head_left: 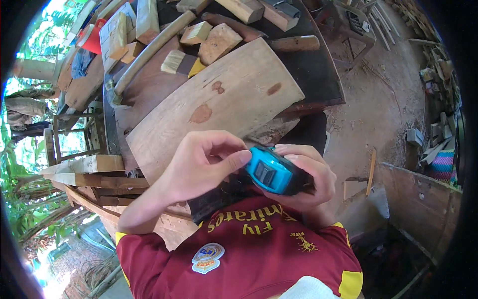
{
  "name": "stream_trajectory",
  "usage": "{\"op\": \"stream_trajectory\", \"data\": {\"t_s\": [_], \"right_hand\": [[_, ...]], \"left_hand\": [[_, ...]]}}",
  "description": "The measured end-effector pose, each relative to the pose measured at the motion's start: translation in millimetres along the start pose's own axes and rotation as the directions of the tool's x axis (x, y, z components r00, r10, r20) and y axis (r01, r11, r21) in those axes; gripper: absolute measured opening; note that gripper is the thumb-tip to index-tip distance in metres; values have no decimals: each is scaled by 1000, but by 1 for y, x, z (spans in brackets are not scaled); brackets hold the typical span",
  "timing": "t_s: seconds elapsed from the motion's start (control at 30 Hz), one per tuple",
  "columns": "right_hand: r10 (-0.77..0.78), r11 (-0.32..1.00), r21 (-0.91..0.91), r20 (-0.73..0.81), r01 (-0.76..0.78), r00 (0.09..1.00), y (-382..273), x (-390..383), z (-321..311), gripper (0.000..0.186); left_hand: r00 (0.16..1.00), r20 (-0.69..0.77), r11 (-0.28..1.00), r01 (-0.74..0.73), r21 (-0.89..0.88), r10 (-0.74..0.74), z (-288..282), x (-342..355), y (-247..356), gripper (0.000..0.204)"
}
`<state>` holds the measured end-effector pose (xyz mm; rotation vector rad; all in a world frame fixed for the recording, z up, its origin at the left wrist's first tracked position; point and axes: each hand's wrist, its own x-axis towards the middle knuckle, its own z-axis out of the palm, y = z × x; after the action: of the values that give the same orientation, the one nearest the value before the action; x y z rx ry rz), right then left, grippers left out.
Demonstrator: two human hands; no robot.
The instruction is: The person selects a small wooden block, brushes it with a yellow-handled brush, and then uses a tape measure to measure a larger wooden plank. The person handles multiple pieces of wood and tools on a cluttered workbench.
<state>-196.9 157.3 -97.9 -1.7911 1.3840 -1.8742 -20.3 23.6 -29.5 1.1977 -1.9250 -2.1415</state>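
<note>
In front of my chest, my right hand (316,177) is wrapped round a turquoise and black tape measure (271,169), held over the near edge of the bench. My left hand (201,162) has its fingers curled and its thumb tip against the left end of the case. What lies between the left thumb and fingers is hidden, and no drawn-out blade can be seen. Beyond both hands a flat wooden board (239,84) with dark knots lies at a slant across the bench.
Past the board lie a paint brush (180,64), a long-handled hammer (152,52), a wooden tool handle (295,44) and several wood blocks (219,42). Timber pieces (94,164) jut out at left. Metal-like panels (423,204) stand low on the right.
</note>
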Motion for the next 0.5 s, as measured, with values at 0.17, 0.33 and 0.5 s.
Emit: {"op": "stream_trajectory", "data": {"t_s": [0.17, 0.33, 0.5], "right_hand": [[6, 984, -175, -101, -24, 995, 8, -8, -6, 62], [-5, 939, -329, -301, -99, 954, 12, -9, -20, 67], [-4, 882, -453, -285, -131, 959, 4, -13, -23, 66]], "left_hand": [[998, 61, 1000, -23, 11, 23, -20, 29, 17, 22], [995, 27, 971, -100, 218, 96, -53, 79, 55, 22], [992, 82, 865, -126, 486, 98, -74, 130, 66, 26]]}}
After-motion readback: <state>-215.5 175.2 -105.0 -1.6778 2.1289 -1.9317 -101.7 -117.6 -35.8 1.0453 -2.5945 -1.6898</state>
